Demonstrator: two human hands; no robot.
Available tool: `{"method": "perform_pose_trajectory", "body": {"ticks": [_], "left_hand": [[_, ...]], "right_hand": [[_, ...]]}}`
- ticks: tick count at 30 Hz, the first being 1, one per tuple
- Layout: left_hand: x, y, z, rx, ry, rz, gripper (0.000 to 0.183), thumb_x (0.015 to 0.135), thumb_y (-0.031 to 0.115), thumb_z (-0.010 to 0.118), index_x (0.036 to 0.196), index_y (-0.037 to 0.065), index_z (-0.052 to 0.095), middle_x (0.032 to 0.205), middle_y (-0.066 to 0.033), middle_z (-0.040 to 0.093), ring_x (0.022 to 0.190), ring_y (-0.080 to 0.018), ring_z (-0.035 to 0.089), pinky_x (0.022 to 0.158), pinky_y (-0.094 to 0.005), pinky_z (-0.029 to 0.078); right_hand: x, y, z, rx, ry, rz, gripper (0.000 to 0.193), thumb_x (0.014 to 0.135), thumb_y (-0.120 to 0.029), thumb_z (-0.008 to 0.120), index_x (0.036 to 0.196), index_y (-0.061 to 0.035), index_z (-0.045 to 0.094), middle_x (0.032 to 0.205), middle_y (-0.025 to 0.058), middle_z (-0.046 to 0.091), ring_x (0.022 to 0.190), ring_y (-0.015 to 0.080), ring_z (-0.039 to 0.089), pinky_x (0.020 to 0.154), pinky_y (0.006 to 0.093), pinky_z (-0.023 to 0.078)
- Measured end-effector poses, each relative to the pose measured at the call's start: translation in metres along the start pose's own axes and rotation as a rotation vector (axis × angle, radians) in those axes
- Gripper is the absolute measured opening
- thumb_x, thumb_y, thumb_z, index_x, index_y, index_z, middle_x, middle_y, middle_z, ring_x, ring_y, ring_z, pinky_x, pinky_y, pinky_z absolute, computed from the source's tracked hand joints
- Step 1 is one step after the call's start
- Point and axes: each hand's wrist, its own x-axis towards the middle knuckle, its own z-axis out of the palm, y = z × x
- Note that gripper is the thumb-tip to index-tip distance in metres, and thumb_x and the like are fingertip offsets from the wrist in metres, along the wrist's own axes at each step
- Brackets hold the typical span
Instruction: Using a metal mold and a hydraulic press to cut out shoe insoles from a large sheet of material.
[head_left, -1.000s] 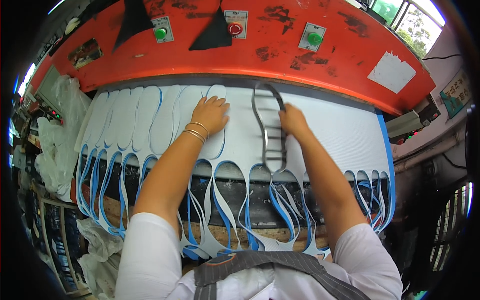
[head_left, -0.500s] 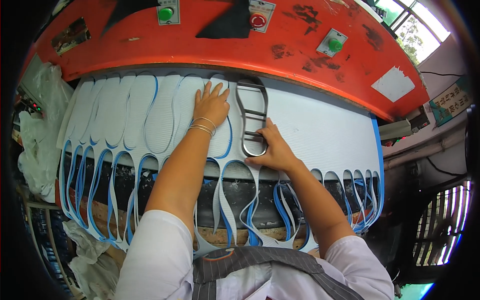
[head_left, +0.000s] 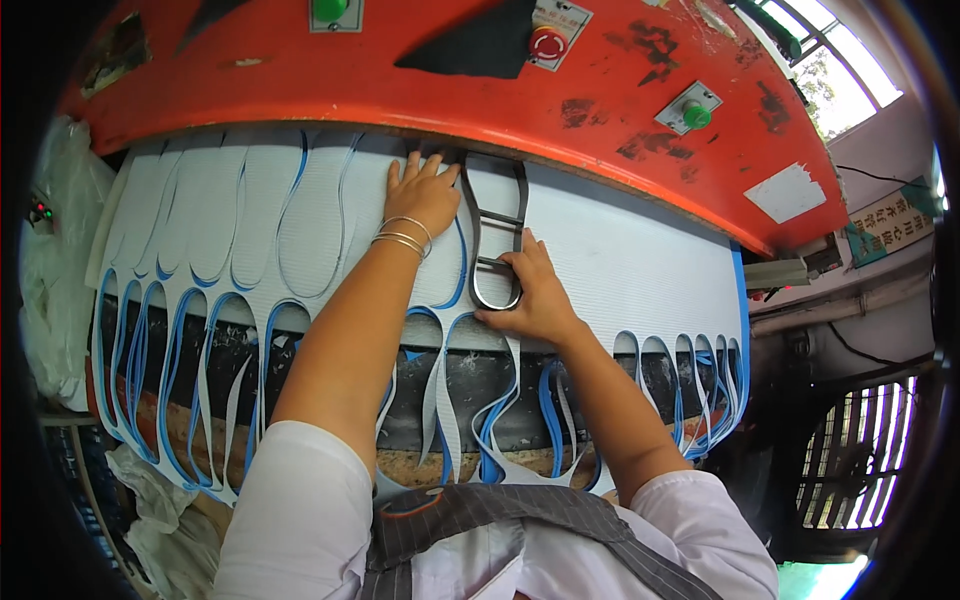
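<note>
A sole-shaped metal cutting die (head_left: 474,232) with crossbars stands on edge on a ribbed white foam sheet (head_left: 620,235) with blue edges. My right hand (head_left: 540,297) grips the die's rounded near end, thumb in front and fingers along its right side. To the left of the die, my left hand (head_left: 422,196) lies flat on the sheet, fingers spread, beside a cut sole outline. Its fingertips come close to the red machine beam. The die's far end is tucked at or under that beam, partly hidden. Several sole outlines run across the sheet's left half.
Overhead along the back spans the red machine beam (head_left: 340,115), with a red push button (head_left: 548,43) and a green one (head_left: 697,115). Looped offcut strips (head_left: 440,410) hang from the sheet's near edge over a black surface. Plastic bags (head_left: 70,260) are at the left.
My right hand has pushed the die farther back and slightly left, closer to the neighbouring cut outline. My left hand stays flat on the sheet. The whole view has shifted a little.
</note>
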Motion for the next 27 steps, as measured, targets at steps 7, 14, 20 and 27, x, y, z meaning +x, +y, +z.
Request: {"method": "perform_pose_trajectory", "body": {"ticks": [7, 14, 20, 27], "left_hand": [[-0.009, 0.008, -0.033, -0.060, -0.320, -0.062, 0.044, 0.089, 0.025, 0.047, 0.130, 0.011, 0.056, 0.142, -0.0143, 0.046, 0.134, -0.0340, 0.037, 0.114, -0.0482, 0.020], [-0.031, -0.006, -0.158, -0.489, 0.744, 0.068, 0.022, 0.093, 0.018, 0.058, 0.079, 0.002, 0.065, 0.072, -0.0094, 0.059, 0.071, -0.0243, 0.055, 0.068, -0.0357, 0.045], [0.006, -0.017, -0.232, -0.166, 0.735, 0.085, 0.029, 0.094, 0.019, 0.053, 0.071, 0.001, 0.056, 0.073, -0.0148, 0.053, 0.073, -0.0330, 0.052, 0.066, -0.0411, 0.041], [-0.067, 0.037, -0.175, -0.433, 0.401, 0.156, 0.029, 0.092, 0.020, 0.054, 0.069, 0.003, 0.054, 0.071, -0.0167, 0.053, 0.070, -0.0350, 0.053, 0.063, -0.0442, 0.042]], "right_hand": [[0.001, 0.007, -0.032, -0.019, -0.203, 0.053, 0.116, 0.052, -0.058, 0.084, 0.143, -0.0056, 0.035, 0.145, 0.0345, 0.026, 0.138, 0.0487, 0.023, 0.113, 0.0557, 0.019], [0.066, 0.033, -0.191, 0.100, 1.181, -0.110, 0.055, 0.090, -0.024, 0.061, 0.135, -0.0004, 0.041, 0.146, 0.0213, 0.033, 0.137, 0.0356, 0.029, 0.113, 0.0465, 0.020], [0.124, 0.055, -0.244, -0.308, 1.416, 0.004, 0.057, 0.095, -0.031, 0.053, 0.140, -0.0006, 0.036, 0.150, 0.0221, 0.021, 0.142, 0.0352, 0.014, 0.113, 0.0509, 0.012], [0.048, 0.041, -0.196, -0.187, 0.937, -0.413, 0.046, 0.084, -0.016, 0.067, 0.126, -0.0035, 0.051, 0.131, 0.0193, 0.048, 0.121, 0.0356, 0.044, 0.101, 0.0495, 0.033]]}}
